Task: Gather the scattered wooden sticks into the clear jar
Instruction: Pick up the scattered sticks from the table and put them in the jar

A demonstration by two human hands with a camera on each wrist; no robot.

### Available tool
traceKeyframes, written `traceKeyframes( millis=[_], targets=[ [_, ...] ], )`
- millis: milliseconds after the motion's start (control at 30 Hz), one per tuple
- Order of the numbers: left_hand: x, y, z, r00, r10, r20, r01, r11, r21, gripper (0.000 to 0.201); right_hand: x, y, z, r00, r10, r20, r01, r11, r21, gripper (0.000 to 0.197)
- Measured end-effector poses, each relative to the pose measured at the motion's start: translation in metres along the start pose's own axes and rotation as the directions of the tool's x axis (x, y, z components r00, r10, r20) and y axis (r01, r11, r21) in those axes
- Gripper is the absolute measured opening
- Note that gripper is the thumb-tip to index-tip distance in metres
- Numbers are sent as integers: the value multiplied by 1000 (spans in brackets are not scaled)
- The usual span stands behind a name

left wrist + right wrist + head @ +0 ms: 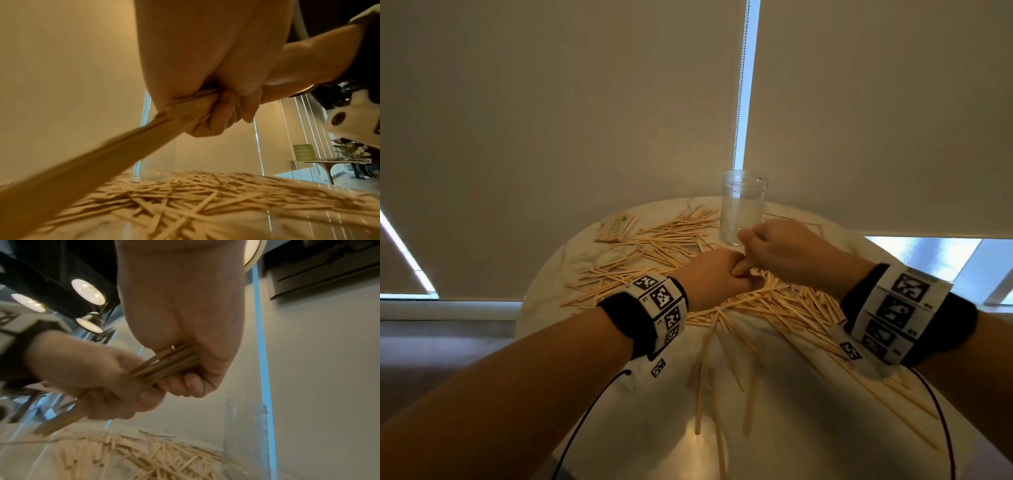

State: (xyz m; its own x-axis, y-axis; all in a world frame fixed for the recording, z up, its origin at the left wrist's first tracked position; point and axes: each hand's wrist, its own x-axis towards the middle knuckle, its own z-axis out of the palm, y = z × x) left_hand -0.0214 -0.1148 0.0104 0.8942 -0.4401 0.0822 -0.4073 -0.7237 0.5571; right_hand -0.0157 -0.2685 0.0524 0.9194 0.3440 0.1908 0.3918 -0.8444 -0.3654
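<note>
A bundle of wooden sticks [742, 267] is held between both hands above the round marble table [801, 421]. My left hand [714, 275] grips one end, and the bundle [86, 164] runs down and left from its fist. My right hand [784, 250] has its fingers curled round the other end of the bundle [170, 365], next to my left hand [92, 378]. The clear jar [743, 212] stands upright just behind the hands and looks empty. Many loose sticks [654, 246] lie scattered across the table, left, right and in front.
A wrapped packet of sticks [618, 228] lies at the table's back left. Roller blinds [551, 120] hang close behind the table. Black cables [585, 418] trail from my wristbands over the table's front edge. A few long sticks [700, 387] point toward me.
</note>
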Motion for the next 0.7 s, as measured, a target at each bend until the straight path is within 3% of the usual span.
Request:
traceKeyframes(
  millis=[67,133,200,300,467,500,567,633,700],
  targets=[
    [2,4,-1,1000,15,19,-16,999,28,27,-2,-5,8,994,-97,49,105,973,-204,47],
    [1,6,0,1000,-4,24,3,999,37,34,-2,-7,10,991,-126,41,132,943,-306,48],
    [2,5,0,1000,-17,25,18,999,-29,39,0,-4,9,991,-124,50,134,926,-353,47],
    [1,6,-2,998,-52,41,62,949,-310,44,1,4,15,988,-152,41,155,900,-408,52],
    [0,6,-18,980,-57,188,125,919,-373,54,1,23,16,974,-226,-18,200,894,-401,51],
    [0,2,-22,981,-77,179,131,942,-308,60,1,26,13,979,-196,-46,166,913,-373,51],
    [1,-7,-32,987,-156,26,158,971,-181,68,-2,34,4,986,-118,-117,73,942,-327,51],
    [2,-18,-37,954,-267,-137,216,929,-301,64,-6,42,-4,982,-46,-184,-4,965,-261,53],
    [4,-21,-36,898,-421,-126,291,785,-546,64,-6,45,-8,973,-4,-232,-36,985,-167,55]
  ],
)
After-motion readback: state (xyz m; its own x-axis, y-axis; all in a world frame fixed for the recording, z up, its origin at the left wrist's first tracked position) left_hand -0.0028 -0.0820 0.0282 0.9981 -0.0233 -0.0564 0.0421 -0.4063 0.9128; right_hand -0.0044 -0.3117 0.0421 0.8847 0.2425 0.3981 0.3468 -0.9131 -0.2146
